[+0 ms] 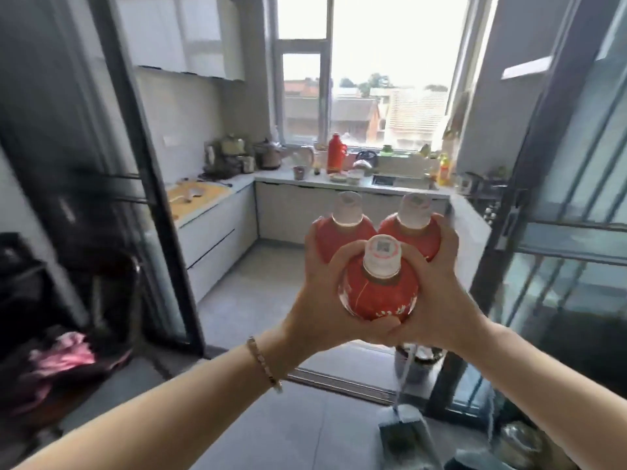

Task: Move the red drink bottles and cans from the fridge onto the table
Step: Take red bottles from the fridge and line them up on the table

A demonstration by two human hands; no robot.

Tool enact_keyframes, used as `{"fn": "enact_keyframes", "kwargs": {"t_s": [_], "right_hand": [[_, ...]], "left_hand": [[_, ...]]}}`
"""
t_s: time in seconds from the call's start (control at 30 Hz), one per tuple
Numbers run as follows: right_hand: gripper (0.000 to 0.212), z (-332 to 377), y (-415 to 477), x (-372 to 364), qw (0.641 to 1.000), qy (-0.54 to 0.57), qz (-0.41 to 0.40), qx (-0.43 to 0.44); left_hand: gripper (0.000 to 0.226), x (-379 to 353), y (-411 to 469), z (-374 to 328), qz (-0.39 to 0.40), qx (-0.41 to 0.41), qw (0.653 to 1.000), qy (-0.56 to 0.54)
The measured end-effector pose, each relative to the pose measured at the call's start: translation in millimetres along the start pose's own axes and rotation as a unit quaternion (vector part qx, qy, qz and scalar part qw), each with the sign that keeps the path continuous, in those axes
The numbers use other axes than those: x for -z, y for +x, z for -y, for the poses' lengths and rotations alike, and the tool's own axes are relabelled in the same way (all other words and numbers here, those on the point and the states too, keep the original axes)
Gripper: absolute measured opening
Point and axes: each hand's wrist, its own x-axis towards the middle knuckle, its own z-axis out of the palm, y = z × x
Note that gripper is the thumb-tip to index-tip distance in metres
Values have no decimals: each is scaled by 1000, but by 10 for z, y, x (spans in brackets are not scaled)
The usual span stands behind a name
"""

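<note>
Our two forearms reach forward from the bottom of the view, with a beaded bracelet (263, 362) on the left wrist. Both hands are cupped together around a cluster of three red drink bottles (381, 301). All three are upright with pale caps, and we hold them in the air above the grey floor (271, 418), in front of a doorway into a kitchen.

Our left hand (319, 300) curls round the left side of the cluster. Its thumb lies across the shoulder of the near bottle (375, 288), and its fingers wrap the far left bottle (334, 240). Our right hand (444, 290) mirrors it, with the thumb on the near bottle and the fingers clasping the far right bottle (412, 237). The heels of the two hands meet under the near bottle. The three bottles press against one another in a triangle.

Beyond them, a red flask (336, 152) stands on the kitchen table (339, 184) beneath the window (390, 62).
</note>
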Motion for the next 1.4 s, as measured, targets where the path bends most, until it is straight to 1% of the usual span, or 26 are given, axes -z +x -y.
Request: {"fn": "enact_keyframes", "kwargs": {"t_s": [0.07, 0.17, 0.23, 0.3, 0.4, 0.5, 0.6, 0.67, 0.7, 0.77, 0.83, 0.93, 1.0, 1.03, 1.07, 1.13, 1.3, 1.4], "right_hand": [[105, 446, 226, -645, 996, 76, 9, 46], [104, 1399, 642, -1755, 979, 173, 81, 73], [102, 1773, 770, -2184, 969, 206, 108, 78], [101, 2151, 913, -2697, 962, 222, 120, 108], [101, 2818, 1186, -3454, 932, 275, 176, 157], [101, 3363, 1427, -4012, 904, 311, 231, 181], [98, 3768, 1617, -4504, 872, 349, 261, 225], [98, 4112, 1794, -4943, 841, 378, 289, 257], [99, 4227, 1836, -5056, 836, 383, 289, 267], [99, 4571, 2016, -5460, 807, 398, 315, 302], [98, 5003, 2208, -5868, 776, 408, 346, 333], [99, 5476, 2298, -6294, 748, 424, 360, 364], [97, 5724, 2296, -6556, 732, 433, 370, 375], [96, 5920, 2299, -6749, 717, 441, 380, 384], [96, 6125, 2293, -6947, 710, 443, 382, 392], [96, 6396, 2266, -7157, 707, 439, 387, 398], [96, 7152, 2185, -7995, 714, 426, 414, 370], [95, 7655, 2155, -8488, 721, 416, 436, 341]], "left_hand": [[79, 734, -367, 164, -9, 49, 997, 52], [80, 2065, -987, 375, -52, 116, 983, 136], [80, 2567, -1251, 430, -61, 135, 971, 186], [79, 3090, -1547, 438, -72, 150, 956, 242], [79, 3897, -2018, 510, -113, 204, 926, 297], [80, 4475, -2387, 588, -160, 248, 895, 334], [78, 4929, -2657, 685, -187, 285, 868, 363], [77, 5318, -2857, 762, -221, 304, 845, 379], [76, 5423, -2912, 772, -235, 313, 837, 381], [77, 5767, -3053, 802, -273, 352, 806, 389], [77, 6178, -3210, 846, -311, 375, 773, 408], [75, 6585, -3468, 871, -337, 391, 736, 438], [77, 6800, -3649, 900, -347, 405, 717, 448], [78, 6988, -3803, 929, -358, 414, 707, 448], [78, 7187, -3957, 958, -366, 420, 698, 451], [76, 7451, -4156, 983, -369, 427, 691, 451], [76, 8368, -4860, 1143, -357, 449, 703, 420], [75, 8976, -5262, 1255, -345, 471, 696, 417]]}}
